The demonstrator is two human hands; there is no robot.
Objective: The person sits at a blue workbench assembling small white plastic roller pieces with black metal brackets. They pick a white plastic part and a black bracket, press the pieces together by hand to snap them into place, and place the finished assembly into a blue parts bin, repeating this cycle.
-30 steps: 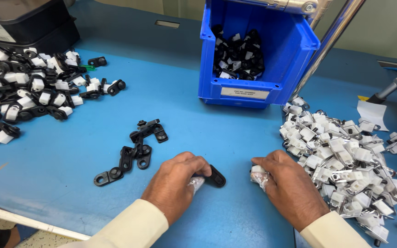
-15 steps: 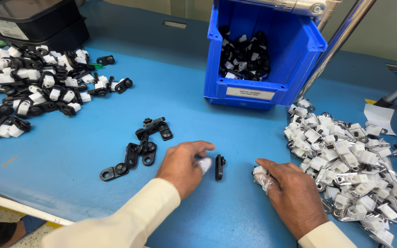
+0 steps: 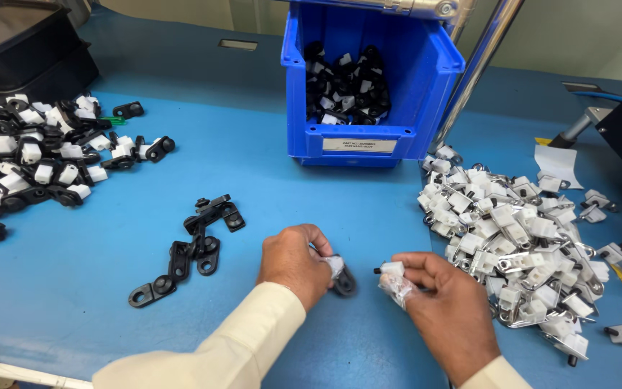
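My left hand [image 3: 293, 263] rests on the blue table [image 3: 253, 180] and grips a small black clip with a white insert [image 3: 340, 275], which pokes out on its right side. A short gap away, my right hand [image 3: 444, 302] holds several white plastic pieces [image 3: 391, 281] bunched in the fingers, one with a small black pin at its tip. Both hands sit near the table's front edge, with cream sleeves showing.
A small cluster of black clips [image 3: 188, 248] lies left of my left hand. Assembled black-and-white parts [image 3: 30, 162] are heaped at far left. White and metal pieces [image 3: 520, 238] are piled at right. A blue bin [image 3: 368, 79] of assembled parts stands behind.
My left hand has picked the black clip up off the table and closed on it. The right hand has shifted slightly left, toward it.
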